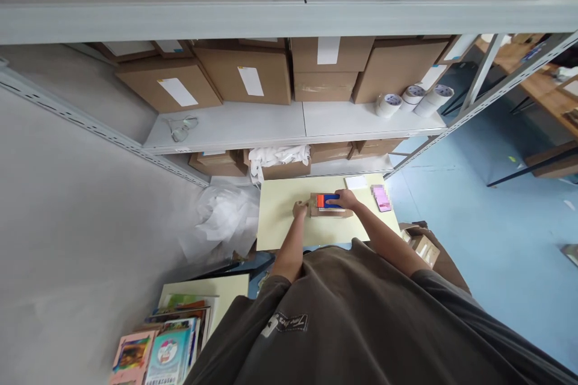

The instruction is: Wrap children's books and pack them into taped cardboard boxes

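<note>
1 brown box (336, 213) lay on the counter (280, 231), under a blue-and-orange tool (321, 201) the right hand (347, 199) held. The left hand (300, 209) was by the box's left end, grip unclear. The box seemed light and stiff, best held by its sides.

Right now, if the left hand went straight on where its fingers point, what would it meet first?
The left hand would probably meet the small cardboard box at its left end; whether they touch is unclear.

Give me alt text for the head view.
A person's right hand holds a blue-and-orange tool over a brown cardboard box on a pale yellow table; the left hand is at the box's left end. Grey metal shelves stand behind.
</note>
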The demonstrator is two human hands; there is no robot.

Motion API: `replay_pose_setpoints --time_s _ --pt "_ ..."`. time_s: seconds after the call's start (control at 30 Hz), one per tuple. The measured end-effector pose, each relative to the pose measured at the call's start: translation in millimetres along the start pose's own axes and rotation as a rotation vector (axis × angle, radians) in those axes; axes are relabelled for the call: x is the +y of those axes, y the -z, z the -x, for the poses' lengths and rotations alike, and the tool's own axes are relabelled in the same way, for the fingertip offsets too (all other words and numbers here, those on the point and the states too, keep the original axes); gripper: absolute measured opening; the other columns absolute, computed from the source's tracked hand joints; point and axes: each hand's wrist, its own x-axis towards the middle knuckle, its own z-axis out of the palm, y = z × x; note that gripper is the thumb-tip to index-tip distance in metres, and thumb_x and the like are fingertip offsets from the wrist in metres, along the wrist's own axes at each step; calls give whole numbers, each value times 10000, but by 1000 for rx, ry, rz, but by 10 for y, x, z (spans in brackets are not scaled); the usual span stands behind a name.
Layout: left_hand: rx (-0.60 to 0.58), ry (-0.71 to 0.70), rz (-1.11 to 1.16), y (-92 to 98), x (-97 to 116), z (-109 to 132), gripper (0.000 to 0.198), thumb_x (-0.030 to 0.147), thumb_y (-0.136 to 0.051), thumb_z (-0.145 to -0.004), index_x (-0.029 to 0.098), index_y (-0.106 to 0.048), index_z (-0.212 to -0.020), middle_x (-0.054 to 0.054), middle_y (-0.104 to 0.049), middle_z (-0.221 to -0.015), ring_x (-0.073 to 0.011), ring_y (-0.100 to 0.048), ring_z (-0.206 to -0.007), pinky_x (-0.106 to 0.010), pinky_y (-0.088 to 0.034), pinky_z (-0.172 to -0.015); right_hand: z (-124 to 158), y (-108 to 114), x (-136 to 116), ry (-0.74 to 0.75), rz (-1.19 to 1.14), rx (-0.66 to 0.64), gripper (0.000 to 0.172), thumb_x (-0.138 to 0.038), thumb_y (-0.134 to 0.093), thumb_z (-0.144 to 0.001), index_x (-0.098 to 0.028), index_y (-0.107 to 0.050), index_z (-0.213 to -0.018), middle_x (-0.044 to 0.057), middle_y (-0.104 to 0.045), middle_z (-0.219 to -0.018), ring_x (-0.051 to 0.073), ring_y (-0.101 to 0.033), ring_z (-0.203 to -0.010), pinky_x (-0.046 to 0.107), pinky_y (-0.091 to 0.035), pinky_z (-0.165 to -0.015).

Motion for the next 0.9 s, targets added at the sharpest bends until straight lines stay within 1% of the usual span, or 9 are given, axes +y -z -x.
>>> replay_pose_setpoints --time_s 0.13,0.23,0.3,0.37,0.5,0.57,0.7,0.83,0.9 --pt "133 30 -89 80 -71 54 190 340 -761 -817 226 -765 -969 -121 -815 -1075 -282 -733 -1127 -356 -514 -979 -22 -12 5 16 22 3 655 -867 -701 -826 -233 -795 -962 116 -803 -984 280 -729 -940 296 -453 -720" --pt "42 -40 -81 44 -79 72 123 329 -739 -822 220 -790 -848 -82 -821 -947 -270 -749 -1058 -360 -532 -978 -44 -27 8 23 39 -1 670 -882 -691 -820 -234 -797 -955 116 -806 -985 275 -730 -941 290 -445 -706" --pt "-23 -68 -37 -25 -47 58 174 326 -752 -807 202 -818 -911 -77 -824 -953 -265 -755 -1049 -369 -544 -985 -52 -33 6 30 44 -6 681 -885 -689 -819 -228 -799 -957 120 -807 -986 275 -731 -934 291 -438 -696" --pt "-54 -78 52 -103 2 32 342 308 -785 -788 177 -819 -1103 -106 -824 -1087 -259 -753 -1090 -378 -549 -1009 -49 -34 1 33 40 -4 685 -884 -691 -818 -223 -801 -962 125 -806 -981 276 -731 -928 294 -437 -692" --pt "-26 -37 299 -181 79 -20 748 220 -871 -730 161 -664 -1446 -219 -694 -1431 -288 -701 -1264 -416 -539 -1073 -24 -25 -16 20 16 0 684 -880 -706 -808 -223 -806 -970 130 -806 -991 286 -734 -923 304 -451 -698" --pt "18 -9 312 -174 84 -43 744 193 -866 -731 169 -658 -1445 -223 -670 -1465 -297 -673 -1319 -422 -531 -1096 -12 -20 -22 13 10 6 671 -871 -711 -813 -227 -808 -975 129 -804 -1000 291 -737 -935 307 -461 -714" --pt "16 -28 298 -136 75 -91 562 235 -811 -791 144 -713 -1337 -201 -731 -1361 -292 -705 -1277 -435 -546 -1096 -11 -24 -18 4 11 11 655 -864 -724 -809 -233 -802 -969 120 -806 -993 284 -738 -945 299 -461 -717" --pt "1 -86 421 -68 109 -116 598 242 -781 -834 134 -667 -1411 -230 -680 -1442 -277 -712 -1283 -418 -546 -1112 -25 -46 -3 0 1 8 660 -867 -720 -808 -227 -793 -954 119 -804 -978 274 -734 -908 297 -448 -689" --pt "8 -110 353 -10 129 -98 590 227 -811 -816 150 -687 -1388 -226 -676 -1452 -311 -669 -1349 -460 -520 -1152 -26 -58 2 -1 -7 10 655 -864 -728 -802 -228 -790 -945 119 -801 -980 276 -732 -913 298 -448 -692"
